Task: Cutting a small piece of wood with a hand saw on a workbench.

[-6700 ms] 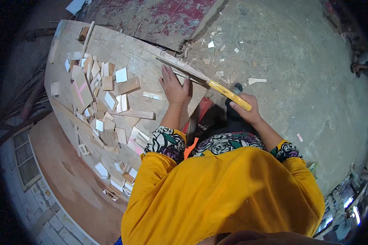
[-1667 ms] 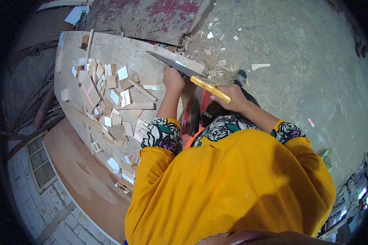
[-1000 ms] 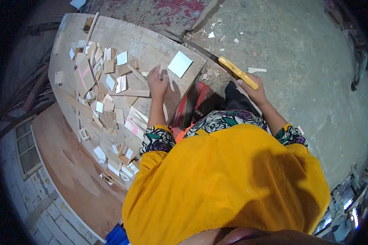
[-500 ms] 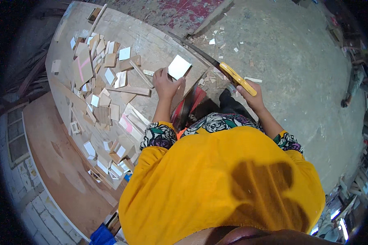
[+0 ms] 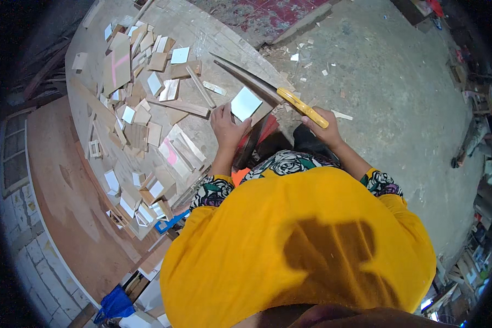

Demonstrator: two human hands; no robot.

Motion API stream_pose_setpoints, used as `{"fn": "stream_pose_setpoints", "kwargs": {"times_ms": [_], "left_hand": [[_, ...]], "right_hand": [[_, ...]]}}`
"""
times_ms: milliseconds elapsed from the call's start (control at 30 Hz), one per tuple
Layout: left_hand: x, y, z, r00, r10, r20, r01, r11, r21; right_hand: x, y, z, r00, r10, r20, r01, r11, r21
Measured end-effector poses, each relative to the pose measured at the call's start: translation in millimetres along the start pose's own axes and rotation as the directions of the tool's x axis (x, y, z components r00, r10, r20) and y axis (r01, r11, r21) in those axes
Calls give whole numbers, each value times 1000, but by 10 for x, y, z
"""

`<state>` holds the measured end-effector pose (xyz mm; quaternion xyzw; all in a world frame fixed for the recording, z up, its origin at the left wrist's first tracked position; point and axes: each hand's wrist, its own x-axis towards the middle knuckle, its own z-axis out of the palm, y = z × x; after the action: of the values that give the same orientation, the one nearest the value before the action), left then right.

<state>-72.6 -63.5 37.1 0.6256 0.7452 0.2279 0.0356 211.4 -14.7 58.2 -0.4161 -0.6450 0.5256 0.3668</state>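
Observation:
My left hand grips a square piece of wood with a white face near the right edge of the wooden worktable, thumb on its near side and fingers at its left. In my right hand is a handsaw, the fingers wrapped round its yellow handle. The dark blade points up and left, passing just beyond the white-faced piece over the table edge. Whether blade and wood touch, I cannot tell.
Wood offcuts, several white-faced, cover the table's left part. A thin strip lies left of my left hand. Wood chips litter the concrete floor. A brown board is at far left; a blue bag is at lower left.
The white-faced piece and my left hand have shifted slightly right and lower in view. The saw has moved left, its blade now nearer the piece. The whole view has shifted a little.

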Motion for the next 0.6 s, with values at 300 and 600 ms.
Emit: {"fn": "stream_pose_setpoints", "kwargs": {"times_ms": [300,600], "left_hand": [[-264,-160,-149,996,-30,-80,18,988,-153],[-903,-392,-412,949,-235,-210,215,970,-111]], "right_hand": [[666,223,424,891,-362,274,454,732,-508],[1097,21,823,699,-130,704,653,516,-554]]}}
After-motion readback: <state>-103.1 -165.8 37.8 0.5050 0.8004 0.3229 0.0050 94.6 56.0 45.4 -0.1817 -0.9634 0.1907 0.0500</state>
